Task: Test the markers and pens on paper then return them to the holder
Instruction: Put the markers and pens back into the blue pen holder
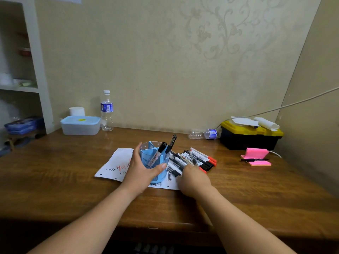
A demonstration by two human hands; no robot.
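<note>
Where the desk meets the shelving, back-left corner: lidded plastic tub [80, 126], white roll [77, 110] behind it, upright water bottle [106, 110] just beside. All parked clear of the work, I judge.
Paper [113, 165]: flat at the desk's middle, with red and black strokes on it. It serves as the test sheet, and the marks suggest much of the testing is done.
Left hand [140, 170]: thumb and fingers wrapped round the holder's near side, likely steadying it for drop-ins.
Holder [153, 159]: blue, compartmented, upright on the paper. A black-capped marker [161, 148] and a dark pen [172, 141] lean rightward in it.
Loose markers [197, 158]: a pile just right of the holder, partly on the paper, caps toward the desk's right edge. Kept within reach for return.
Right hand [192, 179]: knuckles up over the pile's near ends, fingers tucked under. Cannot tell whether it grips one.
Back-right corner: clear bottle [203, 133] on its side, black-and-yellow toolbox [251, 138] with papers on top.
Right edge: pink sticky notes [256, 154], a black pen [255, 159] lying across them.
</note>
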